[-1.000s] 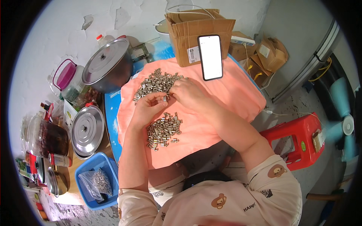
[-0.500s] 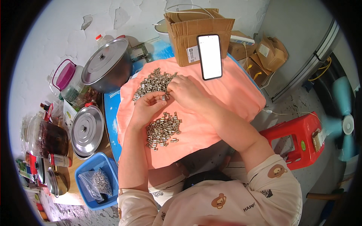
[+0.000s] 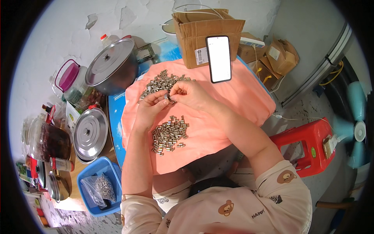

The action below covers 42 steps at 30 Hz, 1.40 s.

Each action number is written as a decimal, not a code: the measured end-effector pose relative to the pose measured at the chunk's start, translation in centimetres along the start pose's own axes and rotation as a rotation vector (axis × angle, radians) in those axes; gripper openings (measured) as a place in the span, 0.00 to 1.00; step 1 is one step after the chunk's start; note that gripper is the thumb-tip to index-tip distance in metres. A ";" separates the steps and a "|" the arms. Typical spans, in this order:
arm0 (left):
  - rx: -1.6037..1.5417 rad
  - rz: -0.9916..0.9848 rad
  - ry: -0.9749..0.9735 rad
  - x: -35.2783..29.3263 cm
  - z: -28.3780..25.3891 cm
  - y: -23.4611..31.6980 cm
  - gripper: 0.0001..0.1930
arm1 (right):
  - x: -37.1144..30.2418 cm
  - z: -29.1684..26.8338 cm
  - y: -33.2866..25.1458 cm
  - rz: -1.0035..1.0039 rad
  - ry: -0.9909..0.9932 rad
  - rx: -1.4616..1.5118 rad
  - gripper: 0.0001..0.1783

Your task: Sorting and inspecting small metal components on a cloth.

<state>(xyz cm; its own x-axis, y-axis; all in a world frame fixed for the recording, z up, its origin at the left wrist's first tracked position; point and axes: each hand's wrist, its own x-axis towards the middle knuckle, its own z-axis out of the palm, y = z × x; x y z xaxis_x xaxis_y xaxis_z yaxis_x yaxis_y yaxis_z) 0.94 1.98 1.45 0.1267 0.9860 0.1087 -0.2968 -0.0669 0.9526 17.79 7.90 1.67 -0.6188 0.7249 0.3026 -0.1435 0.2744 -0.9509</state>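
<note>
Here, a small, silver-coloured metal cylinder (image 3: 167, 96) sits above the peach-coloured cloth, pinched between the thumb and fingers of the left hand (image 3: 151, 109). The right hand (image 3: 188, 94) meets it from the other side, its thumb and forefinger drawn close together beside the cylinder; whether they pinch anything cannot be told. Just beyond the hands spreads a loose heap of short, shiny metal cylinders (image 3: 163, 83), partly hidden by the fingers. Nearer the person lies a second, smaller pile of similar metal pieces (image 3: 170, 135), apart from the first. Both rest on the smooth, peach-coloured cloth (image 3: 206, 130), which covers most of a blue-topped table (image 3: 116, 111). At its far side, a black-edged smartphone with a bright white screen (image 3: 219, 58) leans against an open brown cardboard box (image 3: 188, 43). To the left stands a large, lidded grey metal pot (image 3: 111, 64); lower down, a blue plastic basket (image 3: 83, 185) holds a clear plastic bag of small metallic pieces (image 3: 104, 187).
</note>
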 end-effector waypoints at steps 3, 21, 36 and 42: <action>-0.018 0.002 -0.011 0.0 0.0 -0.1 0.14 | -0.2 0.2 -0.2 -0.040 0.034 -0.090 0.03; -0.017 -0.166 -0.077 -0.6 0.3 0.5 0.14 | -0.3 -0.9 -0.7 0.094 -0.098 -0.154 0.03; 0.267 -0.171 -0.176 -0.6 0.6 0.0 0.13 | -1.2 -8.7 -1.7 -0.217 1.057 -0.972 0.04; 0.278 -0.162 -0.202 -0.6 0.5 0.0 0.13 | -1.5 -9.4 -0.6 0.002 0.961 -1.025 0.07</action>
<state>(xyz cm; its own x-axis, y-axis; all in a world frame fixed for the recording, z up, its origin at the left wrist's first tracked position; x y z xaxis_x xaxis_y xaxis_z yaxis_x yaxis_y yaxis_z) 1.31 1.36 1.52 0.3428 0.9391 -0.0227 0.0070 0.0216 0.9997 26.06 12.59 2.45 0.2041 0.7545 0.6238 0.7343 0.3034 -0.6073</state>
